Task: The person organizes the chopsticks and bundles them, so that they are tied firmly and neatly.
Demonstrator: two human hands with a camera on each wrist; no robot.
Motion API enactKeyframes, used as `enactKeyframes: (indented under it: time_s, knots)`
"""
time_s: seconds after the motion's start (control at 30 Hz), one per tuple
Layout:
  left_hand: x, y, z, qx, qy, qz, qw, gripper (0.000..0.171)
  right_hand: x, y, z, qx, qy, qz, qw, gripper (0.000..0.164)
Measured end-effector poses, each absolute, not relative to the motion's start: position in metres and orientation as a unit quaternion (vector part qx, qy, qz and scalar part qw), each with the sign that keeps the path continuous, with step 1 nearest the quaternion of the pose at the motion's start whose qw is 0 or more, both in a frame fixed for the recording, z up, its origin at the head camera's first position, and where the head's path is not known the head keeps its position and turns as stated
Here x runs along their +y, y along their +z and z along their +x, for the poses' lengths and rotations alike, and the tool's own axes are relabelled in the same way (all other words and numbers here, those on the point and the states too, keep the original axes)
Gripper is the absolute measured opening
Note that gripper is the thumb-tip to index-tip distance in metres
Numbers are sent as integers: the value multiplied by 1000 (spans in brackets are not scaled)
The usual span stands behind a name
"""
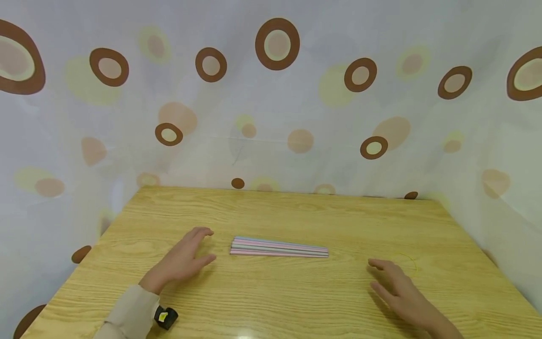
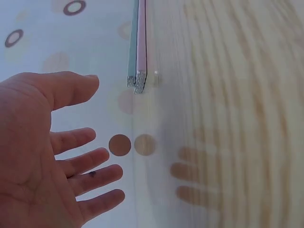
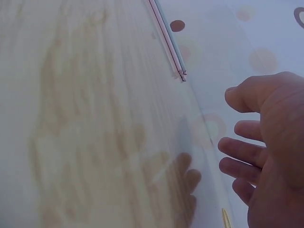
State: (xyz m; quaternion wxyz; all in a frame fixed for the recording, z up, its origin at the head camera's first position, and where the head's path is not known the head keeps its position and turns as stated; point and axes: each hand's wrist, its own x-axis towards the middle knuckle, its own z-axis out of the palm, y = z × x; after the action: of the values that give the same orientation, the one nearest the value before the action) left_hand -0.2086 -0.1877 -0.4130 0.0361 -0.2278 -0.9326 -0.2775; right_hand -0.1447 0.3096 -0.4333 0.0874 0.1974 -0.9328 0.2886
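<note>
A flat row of long, thin sticks (image 1: 279, 247) in pink, pale blue and grey lies side by side on the wooden table, fanning slightly wider at its left end. To the left of that end is my left hand (image 1: 182, 259), thumb and fingers spread apart and holding nothing. My right hand (image 1: 400, 294) hovers off the right end, fingers loosely extended and nothing in its grasp. Just beyond the right fingers lies a thin yellow loop like a rubber band (image 1: 416, 264). In the left wrist view, the ends of the sticks (image 2: 141, 47) look silvery.
The light wooden table (image 1: 262, 301) meets a white curtain (image 1: 313, 113) printed with brown and beige circles at the back and both sides. A black wrist device (image 1: 166, 317) with a yellow mark sits at the left sleeve (image 1: 131, 310).
</note>
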Motion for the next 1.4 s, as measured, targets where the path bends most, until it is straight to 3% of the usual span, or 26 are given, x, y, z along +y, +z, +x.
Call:
enactKeyframes:
  time_s: [0.3, 1.13, 1.4]
  knots:
    - [-162, -418, -222, -928, -297, -225, -5, 54, 310, -428, -148, -936, 291, 188, 65, 44]
    - [-146, -416, -231, -924, -296, -242, 8, 53, 293, -438, -159, -917, 327, 214, 76, 40]
    - [-146, -423, -232, -917, -309, -253, 3, 52, 284, -437, -171, -910, 357, 208, 37, 40]
